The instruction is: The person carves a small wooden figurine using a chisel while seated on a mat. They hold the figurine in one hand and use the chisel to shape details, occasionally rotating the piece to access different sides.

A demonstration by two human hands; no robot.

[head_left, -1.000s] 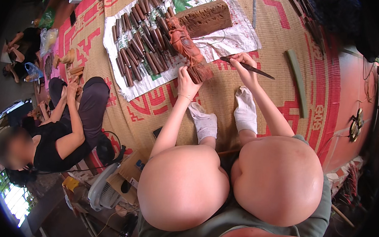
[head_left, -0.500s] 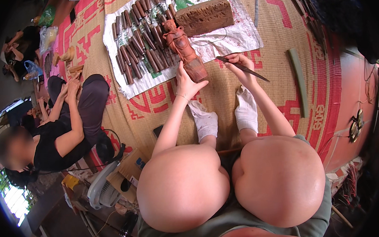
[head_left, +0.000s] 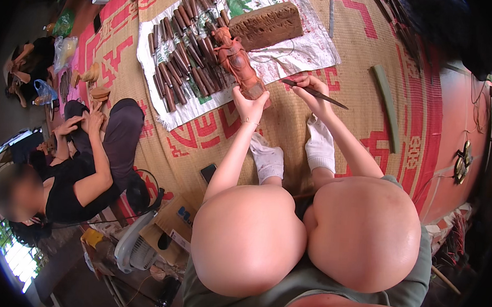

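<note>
In my left hand (head_left: 249,104) is the base of a reddish-brown carved wooden figurine (head_left: 237,63), tilted with its head toward the far left. The thumb and fingers wrap round the lower end. My right hand (head_left: 314,94) is closed on a thin, dark, file-like tool (head_left: 331,100), which lies slantwise across the fingers. One pointed end reaches toward the figurine, apart from it. Beyond the figurine lie rows of wood-handled carving tools (head_left: 180,54) on a white sack sheet (head_left: 166,115).
A brown rectangular block (head_left: 268,25) sits on the sheet. On the patterned mat (head_left: 354,126) lie a green-grey strip (head_left: 386,100) and a phone (head_left: 208,172) beside my left leg. A co-worker (head_left: 81,183) sits at the left, near a fan (head_left: 133,242) and a cardboard box (head_left: 171,222).
My left hand has turned the figurine slightly and shifted its base a little, showing more of the bottom face. The right hand and its tool have barely moved. The co-worker's hands have moved apart.
</note>
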